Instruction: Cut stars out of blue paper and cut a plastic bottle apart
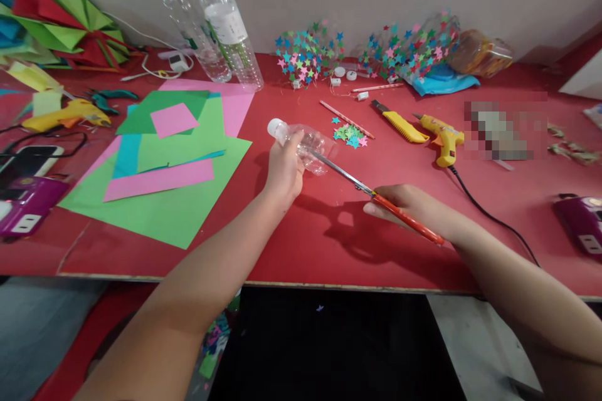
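My left hand (286,169) is wrapped round the top part of a cut clear plastic bottle (316,141), its white cap pointing up and left. In my right hand (409,203) is a pair of scissors (409,222) with red handles. The scissor blades reach left to the bottle's cut end, near my left fingers; whether they bite into the plastic I cannot tell. Just beyond the bottle lies a small heap of paper stars (350,135), with a patterned pencil (347,119) beside it.
Coloured paper sheets (188,225) lie on the left, near two tall bottles (230,25). Star-covered clear pieces (308,53) stand along the wall. A yellow cutter knife (404,125) and a glue gun (442,138) with a trailing cord lie right. The table's front edge (329,287) runs below my arms.
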Motion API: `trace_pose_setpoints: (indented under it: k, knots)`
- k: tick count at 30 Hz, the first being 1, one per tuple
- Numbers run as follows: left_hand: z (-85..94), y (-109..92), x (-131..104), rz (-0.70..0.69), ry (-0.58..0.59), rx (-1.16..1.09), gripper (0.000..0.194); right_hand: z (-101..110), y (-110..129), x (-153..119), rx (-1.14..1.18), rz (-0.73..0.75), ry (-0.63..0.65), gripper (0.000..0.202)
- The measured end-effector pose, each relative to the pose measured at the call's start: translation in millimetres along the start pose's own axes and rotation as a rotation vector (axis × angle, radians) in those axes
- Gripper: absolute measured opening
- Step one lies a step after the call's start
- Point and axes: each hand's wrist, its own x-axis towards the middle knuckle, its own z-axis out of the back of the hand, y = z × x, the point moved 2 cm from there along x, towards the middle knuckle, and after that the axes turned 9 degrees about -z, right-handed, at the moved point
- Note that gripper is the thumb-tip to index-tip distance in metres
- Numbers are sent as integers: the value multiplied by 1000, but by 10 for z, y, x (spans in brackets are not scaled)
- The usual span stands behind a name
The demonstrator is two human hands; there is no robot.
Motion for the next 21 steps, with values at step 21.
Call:
trace_pose_setpoints:
  k: [21]
  knots:
    - [17, 3, 92, -185, -14, 30, 10, -80, 41, 18, 52, -53, -26, 56]
